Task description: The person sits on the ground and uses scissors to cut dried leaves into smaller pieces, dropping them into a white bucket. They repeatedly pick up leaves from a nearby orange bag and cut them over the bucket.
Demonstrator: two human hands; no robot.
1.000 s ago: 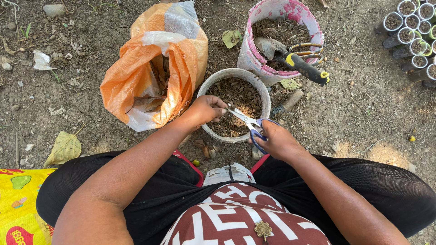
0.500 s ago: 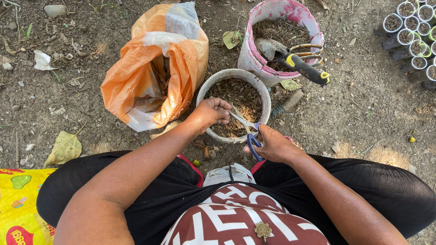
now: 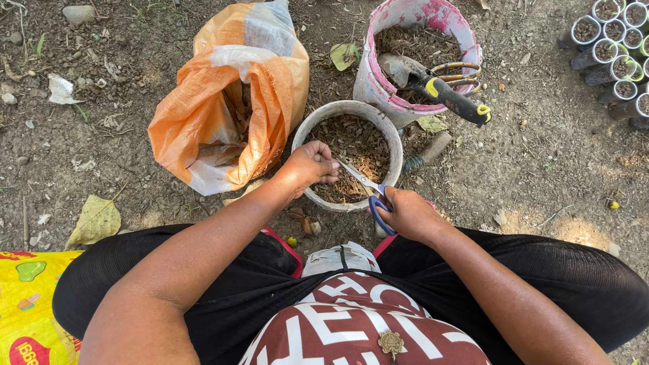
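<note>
The right hand point(image 3: 409, 213), fingers clamped through the blue-handled scissors point(image 3: 368, 189), aims their long axis toward ten o'clock at the left hand point(image 3: 312, 164), whose fingers pinch together over the white bucket point(image 3: 395, 145).

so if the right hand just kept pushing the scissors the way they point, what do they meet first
Most likely the left hand: the scissors in the right hand point up-left at its fingertips, over the grey bucket of dry leaf bits. Depth is unclear, so they might pass just beneath.

Orange sack point(image 3: 223, 108) blocks left, pink bucket point(image 3: 412, 54) w/ trowel point(image 3: 433, 84) blocks ahead; right ground point(image 3: 541, 162) open.
</note>
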